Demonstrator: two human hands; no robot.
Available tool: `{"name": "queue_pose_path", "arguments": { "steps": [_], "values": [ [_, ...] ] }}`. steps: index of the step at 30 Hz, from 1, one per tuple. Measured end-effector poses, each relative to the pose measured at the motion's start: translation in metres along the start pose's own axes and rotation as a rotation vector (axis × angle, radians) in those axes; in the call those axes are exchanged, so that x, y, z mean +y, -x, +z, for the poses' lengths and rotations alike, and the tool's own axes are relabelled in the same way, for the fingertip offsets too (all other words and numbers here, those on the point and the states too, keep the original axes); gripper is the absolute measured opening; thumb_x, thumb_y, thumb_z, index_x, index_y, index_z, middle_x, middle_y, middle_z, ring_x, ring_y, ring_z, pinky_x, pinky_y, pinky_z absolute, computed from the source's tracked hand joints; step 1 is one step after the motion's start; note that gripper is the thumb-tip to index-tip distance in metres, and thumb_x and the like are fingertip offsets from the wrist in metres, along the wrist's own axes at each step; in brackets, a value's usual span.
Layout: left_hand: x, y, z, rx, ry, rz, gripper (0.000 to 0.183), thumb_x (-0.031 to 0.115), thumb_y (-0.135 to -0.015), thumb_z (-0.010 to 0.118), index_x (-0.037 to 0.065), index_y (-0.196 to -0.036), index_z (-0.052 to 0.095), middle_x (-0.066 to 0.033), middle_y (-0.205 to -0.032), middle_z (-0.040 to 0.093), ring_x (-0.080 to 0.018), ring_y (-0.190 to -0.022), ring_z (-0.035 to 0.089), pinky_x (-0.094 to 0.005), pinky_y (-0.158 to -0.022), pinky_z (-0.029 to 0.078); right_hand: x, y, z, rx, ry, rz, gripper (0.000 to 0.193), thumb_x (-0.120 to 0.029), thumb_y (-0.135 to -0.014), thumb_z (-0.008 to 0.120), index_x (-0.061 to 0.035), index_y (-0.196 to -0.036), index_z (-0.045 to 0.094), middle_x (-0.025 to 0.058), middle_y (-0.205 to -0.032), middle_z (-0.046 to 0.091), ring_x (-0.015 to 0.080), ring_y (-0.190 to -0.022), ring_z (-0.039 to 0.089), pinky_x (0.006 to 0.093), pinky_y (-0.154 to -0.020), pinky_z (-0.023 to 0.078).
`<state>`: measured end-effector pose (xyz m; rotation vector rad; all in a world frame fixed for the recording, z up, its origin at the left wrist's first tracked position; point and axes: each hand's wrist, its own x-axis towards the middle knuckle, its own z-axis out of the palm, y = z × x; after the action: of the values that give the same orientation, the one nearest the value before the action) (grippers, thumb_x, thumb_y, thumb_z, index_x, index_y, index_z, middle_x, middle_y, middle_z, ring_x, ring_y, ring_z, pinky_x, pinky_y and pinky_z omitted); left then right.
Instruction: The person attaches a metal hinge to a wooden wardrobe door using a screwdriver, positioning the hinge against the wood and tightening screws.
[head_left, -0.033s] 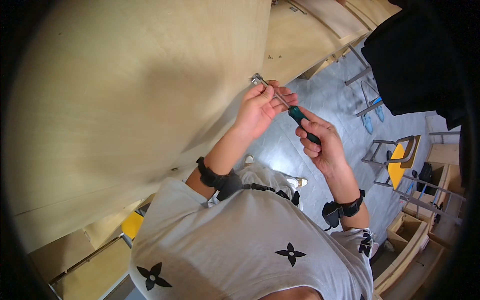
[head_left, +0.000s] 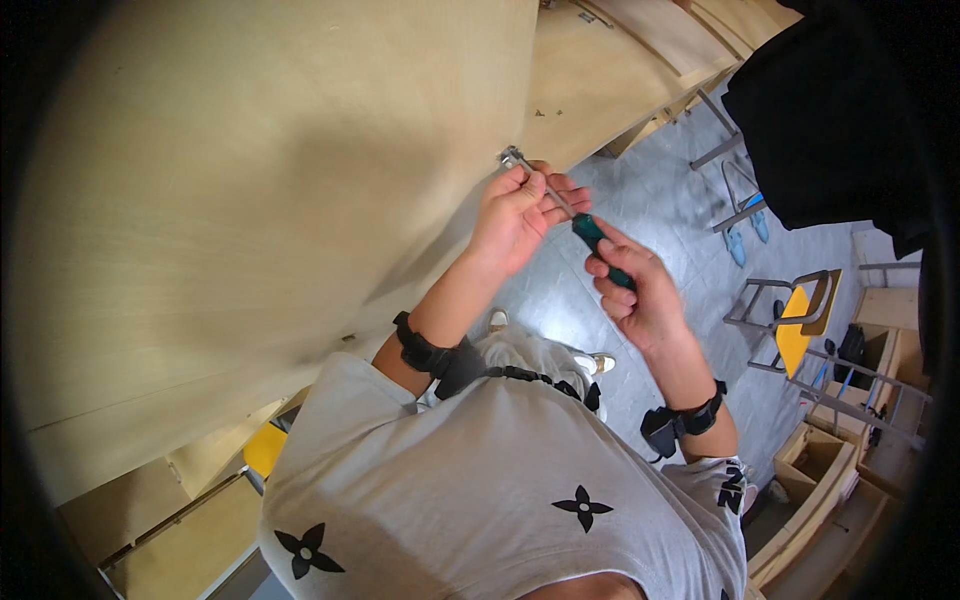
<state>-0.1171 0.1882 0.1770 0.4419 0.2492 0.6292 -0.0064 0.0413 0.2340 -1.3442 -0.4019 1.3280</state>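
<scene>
A screwdriver [head_left: 590,231] with a dark green handle slants across the upper middle. Its handle sits in my right hand [head_left: 645,290], the fingers wrapped round the lower end. My left hand [head_left: 515,222] pinches the metal shaft between thumb and index finger, close to the tip; its other fingers are loosely spread. The tip meets a small metal fitting [head_left: 511,155], which looks like a hinge, at the edge of a large pale wooden panel [head_left: 250,200]. Exactly where the tip seats is too small to tell.
Beyond the panel lies another wooden surface [head_left: 620,75] with small metal bits [head_left: 541,113] on it. A person in black clothing [head_left: 830,130] stands at upper right. A yellow chair [head_left: 793,335] and open wooden boxes [head_left: 815,455] are at right, on grey floor tiles [head_left: 680,200].
My right hand and the screwdriver's green handle have shifted slightly to the left. My left hand stays almost in place on the shaft.
</scene>
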Motion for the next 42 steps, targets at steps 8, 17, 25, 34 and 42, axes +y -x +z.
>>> {"name": "queue_pose_path", "arguments": {
  "steps": [8, 17, 25, 34, 42],
  "values": [
    [-0.004, -0.008, -0.015, 0.069, -0.097, 0.036, 0.012, 0.014, -0.097, 0.046, 0.001, -0.098, 0.049, -0.0164, -0.095, 0.060, -0.0358, -0.094, 0.063, -0.0514, -0.086, 0.051, 0.026, -0.009, 0.002, 0.188, 1.127, -0.903, 0.045, -0.003, -0.083, 0.059, -0.0074, -0.128, 0.055, 0.0075, -0.080, 0.055, 0.0130, -0.049, 0.048, 0.0255, -0.040, 0.039],
    [0.004, -0.003, -0.012, 0.068, -0.225, -0.056, 0.018, 0.019, -0.096, 0.051, 0.001, -0.098, 0.051, -0.0175, -0.097, 0.062, -0.0324, -0.090, 0.065, -0.0447, -0.083, 0.053, 0.012, -0.010, 0.001, 0.031, 0.571, -0.315, 0.043, -0.004, -0.086, 0.057, -0.0039, -0.129, 0.052, 0.0044, -0.077, 0.054, 0.0098, -0.049, 0.045, 0.0249, -0.043, 0.041],
    [0.000, -0.002, -0.011, 0.169, -0.223, -0.056, 0.022, 0.021, -0.094, 0.055, 0.000, -0.097, 0.052, -0.0152, -0.093, 0.063, -0.0306, -0.084, 0.066, -0.0423, -0.079, 0.054, 0.014, -0.003, 0.009, 0.114, 0.838, -0.540, 0.048, -0.003, -0.083, 0.059, -0.0083, -0.131, 0.052, 0.0076, -0.079, 0.057, 0.0109, -0.051, 0.048, 0.0242, -0.042, 0.039],
    [-0.003, -0.004, -0.009, 0.209, -0.248, 0.079, 0.026, 0.024, -0.091, 0.062, -0.001, -0.093, 0.055, -0.0158, -0.089, 0.064, -0.0287, -0.079, 0.066, -0.0401, -0.070, 0.055, 0.007, -0.005, 0.009, -0.075, -0.216, 0.033, 0.047, 0.000, -0.082, 0.058, -0.0018, -0.129, 0.052, 0.0096, -0.084, 0.059, 0.0088, -0.047, 0.044, 0.0208, -0.039, 0.031],
    [0.000, -0.007, -0.008, 0.232, -0.238, 0.058, 0.028, 0.024, -0.089, 0.064, -0.002, -0.095, 0.055, -0.0172, -0.091, 0.064, -0.0280, -0.081, 0.066, -0.0397, -0.071, 0.055, 0.030, -0.017, 0.005, 0.202, 1.368, -0.999, 0.051, -0.003, -0.080, 0.060, -0.0065, -0.130, 0.052, 0.0075, -0.076, 0.055, 0.0140, -0.045, 0.047, 0.0269, -0.039, 0.039]
  ]
}}
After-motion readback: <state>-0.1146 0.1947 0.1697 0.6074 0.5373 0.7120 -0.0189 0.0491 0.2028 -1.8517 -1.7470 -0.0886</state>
